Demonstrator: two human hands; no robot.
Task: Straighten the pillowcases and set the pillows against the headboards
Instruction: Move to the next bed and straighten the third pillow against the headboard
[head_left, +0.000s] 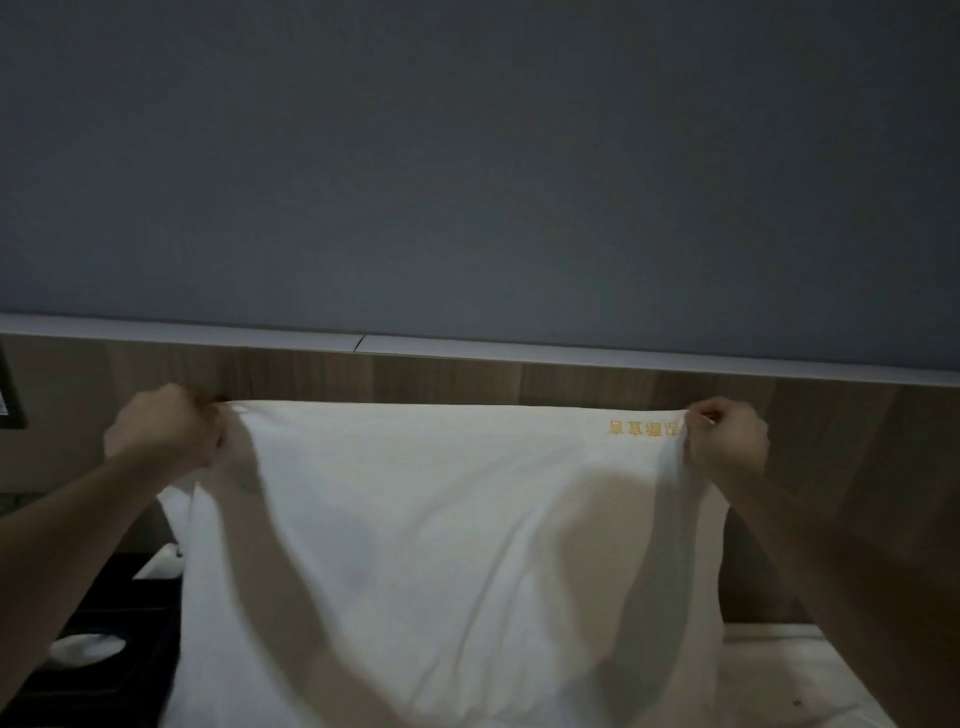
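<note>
Head view: a grey wall (467, 156) fills the upper frame, a wooden headboard (571, 384) below it. At centre, a white pillow (441, 545) is held up, its top corners gripped by closed left hand (161, 431) and right hand (727, 441).

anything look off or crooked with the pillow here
The yellow embroidered lettering near the right hand reads upside down, so the pillow appears inverted. Its top edge is stretched straight between both hands; left hand.
</note>
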